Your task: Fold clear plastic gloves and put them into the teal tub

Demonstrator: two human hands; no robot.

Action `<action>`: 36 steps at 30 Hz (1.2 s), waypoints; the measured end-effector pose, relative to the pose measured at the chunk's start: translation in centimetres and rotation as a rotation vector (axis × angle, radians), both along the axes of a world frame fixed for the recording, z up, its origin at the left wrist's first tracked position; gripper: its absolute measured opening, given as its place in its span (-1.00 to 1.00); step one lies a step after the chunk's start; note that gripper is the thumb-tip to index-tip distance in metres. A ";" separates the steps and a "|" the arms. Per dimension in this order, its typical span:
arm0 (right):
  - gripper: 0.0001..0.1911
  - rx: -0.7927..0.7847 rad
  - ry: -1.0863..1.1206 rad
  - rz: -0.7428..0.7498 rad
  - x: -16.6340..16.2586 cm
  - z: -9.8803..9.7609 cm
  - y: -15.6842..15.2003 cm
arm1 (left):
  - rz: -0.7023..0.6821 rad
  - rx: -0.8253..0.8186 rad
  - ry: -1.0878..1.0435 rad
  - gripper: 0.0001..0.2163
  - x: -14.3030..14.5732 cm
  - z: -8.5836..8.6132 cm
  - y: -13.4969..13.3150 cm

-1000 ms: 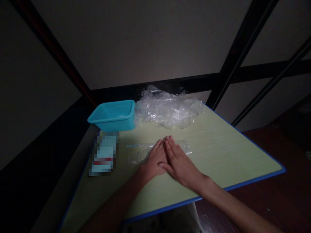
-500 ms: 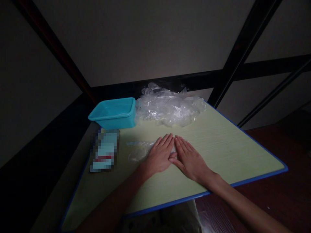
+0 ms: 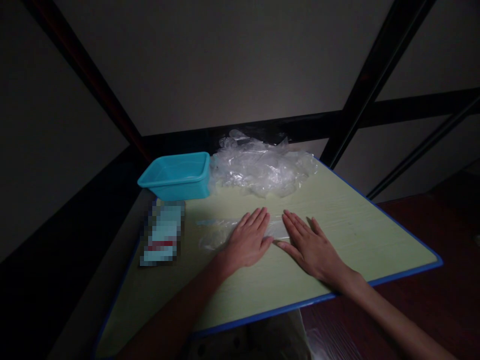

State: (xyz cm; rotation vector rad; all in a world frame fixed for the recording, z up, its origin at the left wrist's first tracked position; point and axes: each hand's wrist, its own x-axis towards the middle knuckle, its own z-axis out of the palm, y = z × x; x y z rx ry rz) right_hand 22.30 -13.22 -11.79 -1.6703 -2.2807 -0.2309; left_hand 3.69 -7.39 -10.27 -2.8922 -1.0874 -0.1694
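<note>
At centre, palm down: left hand (image 3: 248,240), fingers straight and laid side by side, thumb slightly apart and directed to the right; flattened out, grasping nothing. Beside it, separated by a narrow gap: right hand (image 3: 311,247), also palm down and spread flat, little finger set off from the others, thumb extended toward the left hand; likewise released.

Beneath the left hand: one piece of clear plastic film (image 3: 277,229), lying crosswise. Its left part shows wrinkled and glossy, with a bluish strip along the far edge; its middle shows smoother in the gap between the hands; its right end meets the fingers of the right hand.

Left of the film, well apart from it: one flat oblong item, pixelated (image 3: 163,232), pale blue with a red band; details not legible.

Beyond, at far left: one turquoise plastic basin (image 3: 180,191), rectangular, rimmed, upright. Just right of the basin: one heap of crumpled clear plastic (image 3: 262,167), loose, with bright reflections.

Supporting all: one tabletop (image 3: 375,240), pale yellow-green with a faint grain, edged in blue trim (image 3: 270,315).

Behind: grey wall panels (image 3: 225,65) with dark framing (image 3: 300,125). Lower right: dark reddish floor (image 3: 431,305), dimly lit.
</note>
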 end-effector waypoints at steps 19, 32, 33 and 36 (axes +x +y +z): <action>-0.21 -0.035 0.105 0.054 -3.9 0.7 1.5 | -0.002 0.006 0.033 -0.49 0.0 -0.3 0.1; -0.21 -0.001 0.046 0.018 -4.3 -0.4 1.9 | -0.004 -0.032 0.023 -0.50 -0.4 0.6 -0.1; -0.21 0.001 0.032 0.018 -4.4 -0.3 2.0 | 0.003 -0.029 0.028 -0.49 -0.5 0.6 -0.2; -0.21 0.002 -0.006 0.016 -4.4 -0.3 2.0 | 0.053 -0.009 0.045 -0.51 -1.2 0.8 -0.5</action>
